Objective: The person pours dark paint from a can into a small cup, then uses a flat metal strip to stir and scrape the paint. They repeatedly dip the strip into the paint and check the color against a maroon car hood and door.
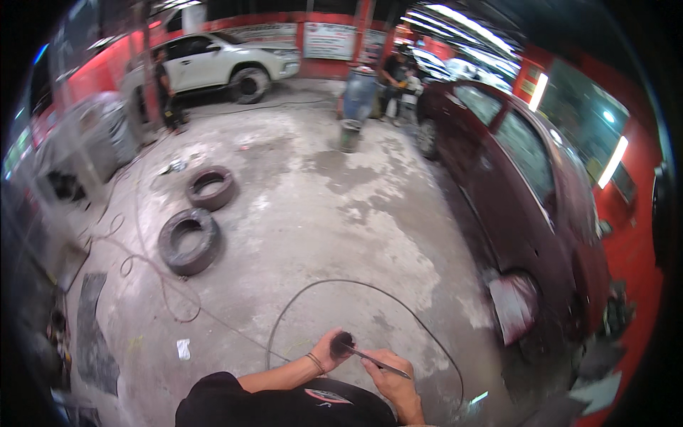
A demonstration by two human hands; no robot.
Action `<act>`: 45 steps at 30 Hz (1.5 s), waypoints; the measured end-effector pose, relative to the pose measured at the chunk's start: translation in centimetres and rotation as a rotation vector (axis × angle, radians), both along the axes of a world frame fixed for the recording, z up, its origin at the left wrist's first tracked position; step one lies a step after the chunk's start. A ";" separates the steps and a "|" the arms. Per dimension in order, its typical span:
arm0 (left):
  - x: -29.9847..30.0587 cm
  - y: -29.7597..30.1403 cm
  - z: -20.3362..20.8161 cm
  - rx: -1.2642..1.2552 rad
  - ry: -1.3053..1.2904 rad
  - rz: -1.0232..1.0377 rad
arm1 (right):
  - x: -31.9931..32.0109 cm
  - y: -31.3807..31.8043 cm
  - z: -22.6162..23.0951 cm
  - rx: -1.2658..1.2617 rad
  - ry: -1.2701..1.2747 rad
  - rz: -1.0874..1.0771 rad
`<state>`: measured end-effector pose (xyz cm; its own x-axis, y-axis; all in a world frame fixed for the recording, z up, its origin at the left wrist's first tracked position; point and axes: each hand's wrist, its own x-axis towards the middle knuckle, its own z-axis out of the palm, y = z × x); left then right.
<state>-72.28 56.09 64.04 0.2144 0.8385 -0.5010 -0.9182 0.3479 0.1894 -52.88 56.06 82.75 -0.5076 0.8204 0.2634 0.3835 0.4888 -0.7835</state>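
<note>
The left hand (329, 350), wrist bent inward, grips a small round black rubber piece (341, 344). The right hand (388, 373) pinches a thin grey metal tool (377, 361), its tip touching that piece, above the grey concrete floor (320, 213).

white rectangular sign (329, 40) | far red wall | second pale sign (265, 33) | left of it

Two tyres (200, 217) lie flat on the floor (320, 213) to the person's left, one behind the other, with a loose cable (153, 281) trailing on the floor beside the nearer one. A car (526, 206) stands along the right side, and a hose (370, 299) loops over the floor between it and the person's hands. Far ahead a drum (358, 96) stands near the middle, with a second car (217, 60) behind it to the left and people standing near both.
</note>
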 end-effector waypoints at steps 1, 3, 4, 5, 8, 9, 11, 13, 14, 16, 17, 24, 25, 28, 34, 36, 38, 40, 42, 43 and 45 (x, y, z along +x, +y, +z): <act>-0.8 1.0 -0.2 -0.002 0.012 0.025 | -1.0 1.4 0.2 0.008 -0.007 0.007; -1.9 2.8 0.3 -0.024 0.027 0.097 | -2.5 4.1 0.7 0.011 -0.030 0.044; -2.1 3.9 1.3 -0.062 0.009 0.132 | -3.0 5.6 0.9 0.011 -0.039 0.054; -2.7 5.0 -0.3 0.016 -0.031 0.147 | -3.8 7.1 1.0 0.010 -0.037 0.077; -4.1 7.6 0.6 0.036 -0.036 0.221 | -5.5 11.2 1.3 0.038 -0.026 0.148; -4.4 8.4 1.4 0.011 -0.038 0.263 | -6.1 12.4 1.4 0.055 -0.017 0.168; -5.1 10.0 1.6 0.017 -0.048 0.319 | -7.2 14.5 1.8 0.077 -0.020 0.223; -5.9 12.3 0.9 0.079 -0.064 0.344 | -7.9 16.7 1.9 0.119 -0.031 0.263; -6.4 13.2 0.9 0.066 -0.043 0.375 | -8.4 17.8 1.9 0.096 -0.018 0.289; -7.4 15.0 0.9 0.042 -0.006 0.431 | -9.4 19.8 2.2 0.053 0.004 0.335; -7.7 16.2 1.0 0.037 -0.017 0.463 | -9.6 21.2 1.9 0.015 0.018 0.359; -8.8 24.5 0.4 -0.039 -0.018 0.599 | -11.4 32.8 0.1 0.071 0.068 0.511; -8.9 26.1 0.3 -0.010 0.001 0.592 | -11.7 34.6 0.2 0.074 0.077 0.525; -8.8 29.2 0.2 -0.038 0.031 0.625 | -12.3 39.3 0.4 0.180 0.011 0.532; -9.9 35.5 0.2 -0.072 0.046 0.594 | -14.0 46.1 0.1 0.068 -0.041 0.512; -11.1 37.7 -1.0 -0.092 0.052 0.606 | -15.1 48.2 -0.2 0.051 -0.021 0.527; -12.4 39.9 -2.2 -0.148 0.066 0.612 | -16.5 49.9 -0.7 -0.007 0.023 0.515; -14.1 42.3 -2.2 -0.151 0.114 0.602 | -18.2 52.2 -1.2 -0.027 0.077 0.545; -15.8 45.2 -2.7 -0.096 0.056 0.595 | -19.5 54.8 -1.5 0.011 0.054 0.531; -16.6 47.4 -1.0 -0.114 0.003 0.593 | -20.0 56.4 -1.5 0.051 0.006 0.517; -19.1 51.8 -1.6 -0.156 -0.077 0.579 | -21.5 60.2 -1.5 0.122 -0.079 0.496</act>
